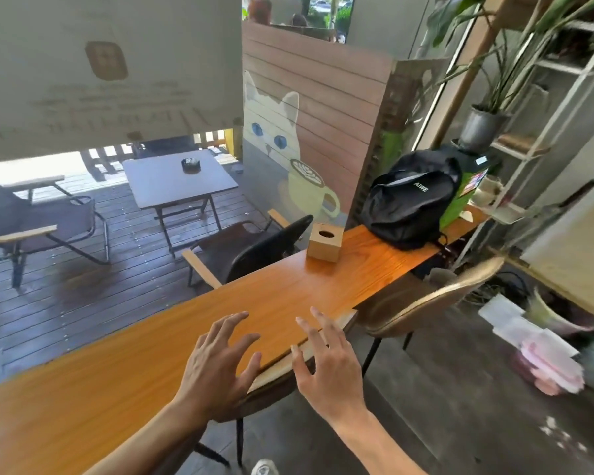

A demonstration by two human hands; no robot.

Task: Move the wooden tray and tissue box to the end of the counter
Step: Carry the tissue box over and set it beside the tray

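Note:
A wooden cube tissue box (324, 242) with an oval hole on top stands on the orange wooden counter (172, 341), toward its far end. My left hand (216, 365) hovers over the counter's near edge with fingers spread and holds nothing. My right hand (326, 365) is beside it, also spread and empty, above a chair back at the counter's edge. Both hands are well short of the tissue box. No wooden tray shows in this view.
A black backpack (410, 200) lies on the counter's far end, against a green box (467, 186). A brown chair (436, 299) stands to the right, and another chair's back (302, 351) sits under my right hand. A black chair (264, 248) is behind the counter. Shelves with plants rise at right.

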